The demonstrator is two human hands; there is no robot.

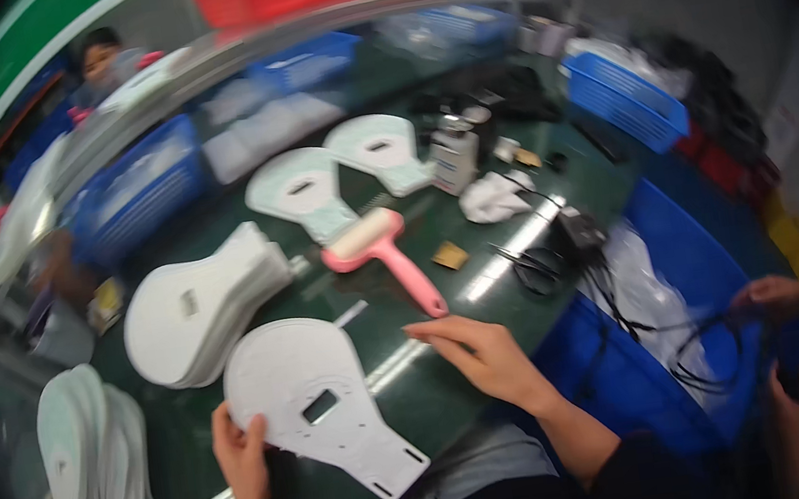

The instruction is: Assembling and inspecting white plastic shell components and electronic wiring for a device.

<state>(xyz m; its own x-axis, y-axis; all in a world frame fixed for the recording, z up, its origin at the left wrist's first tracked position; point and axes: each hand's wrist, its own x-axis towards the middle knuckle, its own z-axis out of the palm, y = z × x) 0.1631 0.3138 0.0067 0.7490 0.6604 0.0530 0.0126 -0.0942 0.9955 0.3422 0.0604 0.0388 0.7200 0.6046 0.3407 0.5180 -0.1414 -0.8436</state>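
Note:
My left hand [242,459] grips the near left edge of a white paddle-shaped flat piece [324,401] with a small rectangular slot, lying on the dark green table [439,396]. My right hand [478,350] lies flat on the table with fingers apart, its fingertips just short of the handle end of a pink hand roller [382,252]. A stack of the same white pieces [200,306] sits just beyond my left hand.
Two more white pieces [303,189] [382,151] lie further back. Another stack [95,466] stands at the near left. Blue bins [626,93], black cables [562,258], a small white box [453,157] and a cloth [494,197] are around. Another person's hands [780,300] handle cables at right.

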